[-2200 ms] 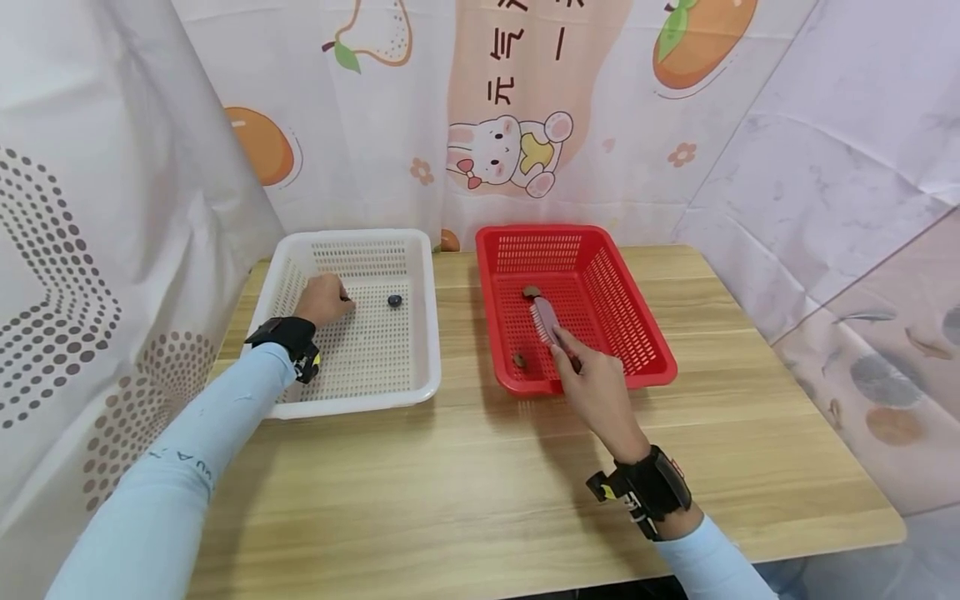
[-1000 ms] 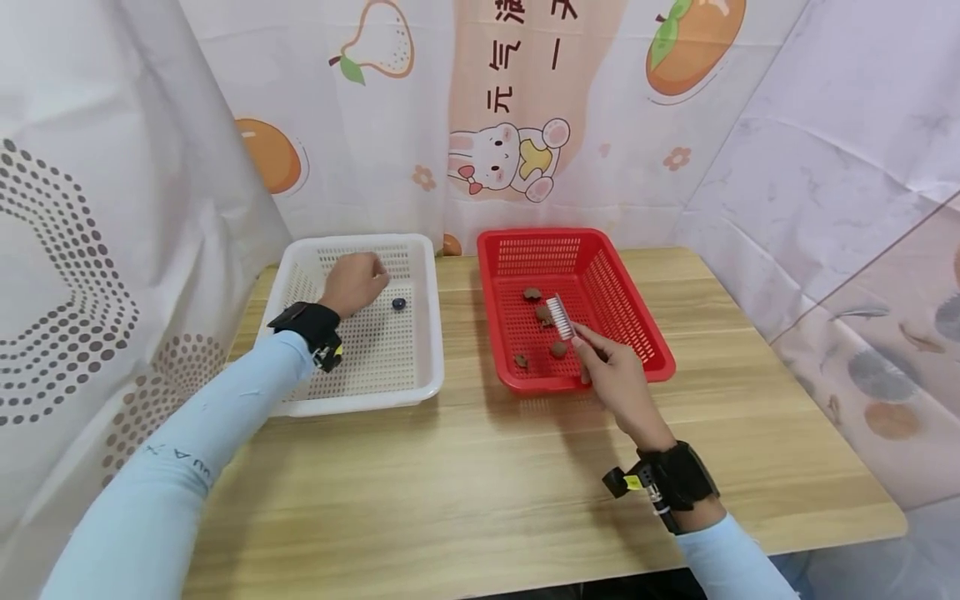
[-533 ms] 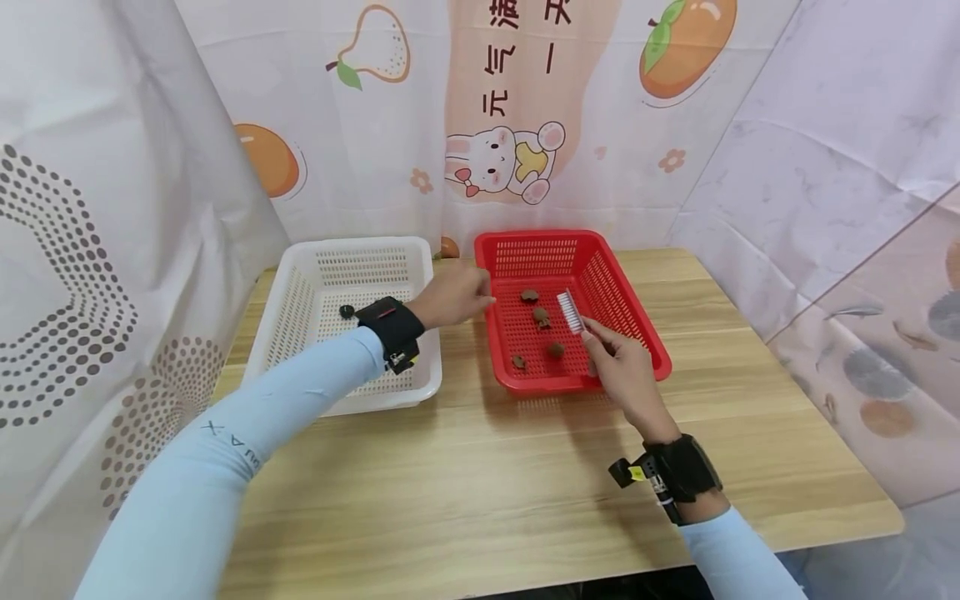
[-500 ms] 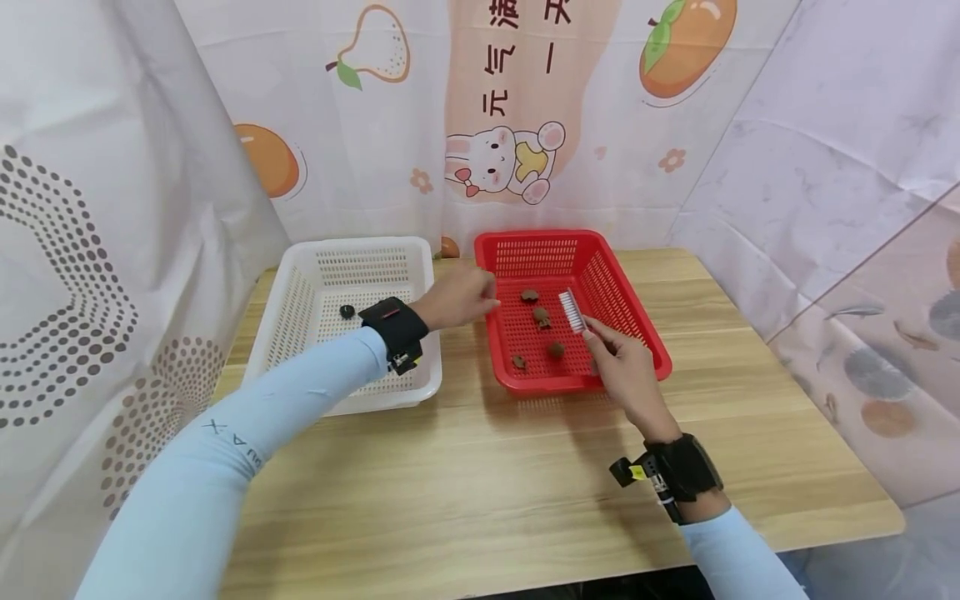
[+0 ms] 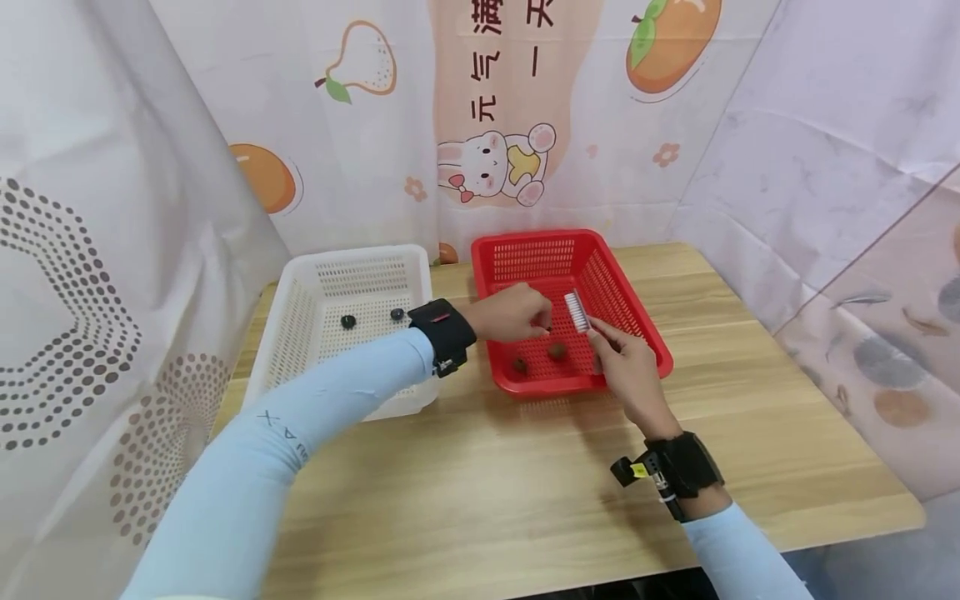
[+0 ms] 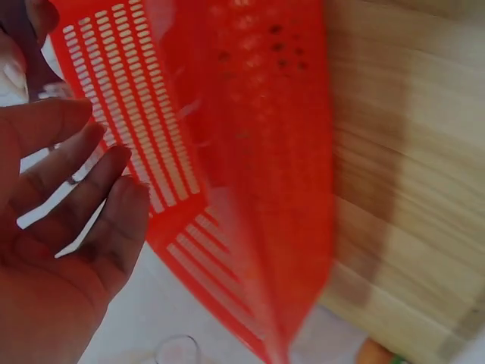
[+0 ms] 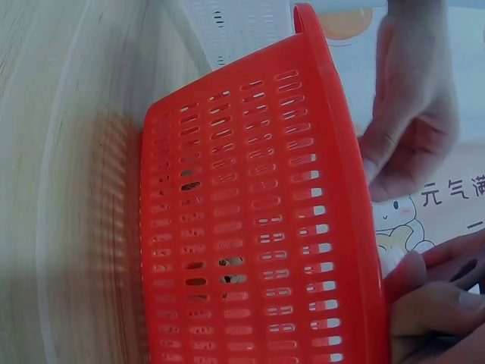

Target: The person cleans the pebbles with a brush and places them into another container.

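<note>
Above the red basket (image 5: pixel 626 283), my left hand (image 5: pixel 510 314) reaches in with its fingers loosely bent. Nothing shows in its palm in the left wrist view. My right hand (image 5: pixel 630 375), at the basket's front right, grips a small brush (image 5: pixel 576 310) by its purplish handle, with white bristles facing left. Two small brown lumps (image 5: pixel 557 351) lie on the basket floor near its front; their kind is unclear. My left hand hides the basket floor behind them. In the white basket (image 5: pixel 262 350) sit two small, dark, rounded objects (image 5: pixel 348 322).
Both baskets stand side by side on a wooden table (image 5: pixel 465 500), with a strip of table between them. A printed curtain (image 5: pixel 375 167) hangs close behind. My left forearm crosses the white basket's front right corner.
My left hand has left the white basket, where a second dark object now shows, and has swung right over the red one. The brush has lifted off the brown lumps and shifted right.
</note>
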`<action>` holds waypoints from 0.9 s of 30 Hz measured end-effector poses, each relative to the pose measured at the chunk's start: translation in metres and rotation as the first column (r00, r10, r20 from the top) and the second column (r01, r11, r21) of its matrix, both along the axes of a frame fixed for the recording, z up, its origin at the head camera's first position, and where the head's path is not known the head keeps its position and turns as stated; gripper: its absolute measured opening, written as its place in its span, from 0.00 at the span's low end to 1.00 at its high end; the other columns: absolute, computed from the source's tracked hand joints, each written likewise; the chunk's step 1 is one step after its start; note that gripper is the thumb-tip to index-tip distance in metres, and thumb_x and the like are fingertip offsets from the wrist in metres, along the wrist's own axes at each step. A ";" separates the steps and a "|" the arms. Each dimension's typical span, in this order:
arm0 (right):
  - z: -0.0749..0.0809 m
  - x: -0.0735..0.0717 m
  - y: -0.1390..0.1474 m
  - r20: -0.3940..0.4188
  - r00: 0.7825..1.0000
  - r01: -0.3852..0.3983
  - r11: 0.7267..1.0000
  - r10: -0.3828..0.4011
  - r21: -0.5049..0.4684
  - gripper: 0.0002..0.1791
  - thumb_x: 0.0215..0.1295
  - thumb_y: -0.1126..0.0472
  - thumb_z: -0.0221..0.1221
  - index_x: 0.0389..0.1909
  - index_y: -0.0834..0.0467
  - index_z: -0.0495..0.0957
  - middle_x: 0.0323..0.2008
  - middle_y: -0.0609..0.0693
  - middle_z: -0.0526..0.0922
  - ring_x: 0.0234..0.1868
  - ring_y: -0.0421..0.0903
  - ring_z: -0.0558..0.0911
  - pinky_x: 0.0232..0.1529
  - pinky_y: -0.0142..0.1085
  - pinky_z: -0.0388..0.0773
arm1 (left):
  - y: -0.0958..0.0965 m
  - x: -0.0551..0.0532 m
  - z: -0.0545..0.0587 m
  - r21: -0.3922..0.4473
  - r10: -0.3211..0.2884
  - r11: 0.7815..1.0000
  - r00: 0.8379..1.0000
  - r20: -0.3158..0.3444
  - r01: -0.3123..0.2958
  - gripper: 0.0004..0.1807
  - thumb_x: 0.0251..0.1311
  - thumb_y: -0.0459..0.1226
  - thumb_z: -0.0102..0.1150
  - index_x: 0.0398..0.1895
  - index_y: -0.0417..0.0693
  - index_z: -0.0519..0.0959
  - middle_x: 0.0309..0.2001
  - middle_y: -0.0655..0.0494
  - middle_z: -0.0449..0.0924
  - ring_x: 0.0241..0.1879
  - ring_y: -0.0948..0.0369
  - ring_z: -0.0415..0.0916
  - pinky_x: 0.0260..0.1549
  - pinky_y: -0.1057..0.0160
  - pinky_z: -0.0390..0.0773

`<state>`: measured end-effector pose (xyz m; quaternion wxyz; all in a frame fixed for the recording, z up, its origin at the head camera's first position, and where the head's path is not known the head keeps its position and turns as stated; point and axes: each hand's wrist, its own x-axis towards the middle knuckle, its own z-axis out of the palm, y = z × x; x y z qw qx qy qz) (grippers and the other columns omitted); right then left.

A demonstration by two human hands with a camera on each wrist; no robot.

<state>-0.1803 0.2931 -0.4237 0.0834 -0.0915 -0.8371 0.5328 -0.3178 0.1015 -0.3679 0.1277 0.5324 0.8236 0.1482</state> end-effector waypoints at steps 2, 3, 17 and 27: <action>-0.001 0.001 0.004 0.004 1.000 0.014 1.000 -0.014 -0.009 0.25 0.79 0.49 0.56 0.71 0.53 0.74 0.28 0.58 0.75 0.24 0.42 0.71 0.18 0.32 0.65 | 0.012 0.003 -0.001 -0.030 -0.029 0.999 1.000 -0.002 0.029 0.04 0.70 0.37 0.65 0.39 0.45 0.85 0.33 0.57 0.82 0.34 0.63 0.73 0.36 0.69 0.72; -0.001 0.001 0.005 0.003 1.000 0.016 1.000 -0.016 -0.020 0.25 0.79 0.49 0.56 0.72 0.53 0.73 0.27 0.58 0.75 0.22 0.42 0.71 0.16 0.33 0.65 | 0.018 0.004 -0.002 -0.044 -0.040 0.998 0.999 -0.002 0.040 0.04 0.69 0.37 0.65 0.38 0.45 0.84 0.32 0.56 0.81 0.33 0.63 0.72 0.35 0.69 0.71; -0.002 0.001 0.011 -0.003 1.000 -0.006 0.978 0.006 -0.210 0.27 0.80 0.50 0.54 0.74 0.53 0.69 0.23 0.59 0.74 0.10 0.41 0.68 0.10 0.35 0.71 | 0.070 -0.008 -0.031 -0.356 -0.128 0.930 0.989 -0.071 0.094 0.21 0.70 0.40 0.65 0.62 0.42 0.77 0.49 0.51 0.83 0.46 0.59 0.81 0.44 0.60 0.80; -0.007 0.000 0.020 -0.021 1.000 0.013 0.985 -0.017 -0.173 0.26 0.81 0.50 0.53 0.74 0.54 0.69 0.24 0.60 0.74 0.10 0.42 0.69 0.11 0.39 0.74 | 0.090 -0.013 -0.042 -0.453 -0.197 0.881 0.976 -0.093 0.134 0.21 0.72 0.35 0.63 0.65 0.43 0.77 0.53 0.48 0.83 0.48 0.58 0.82 0.47 0.61 0.80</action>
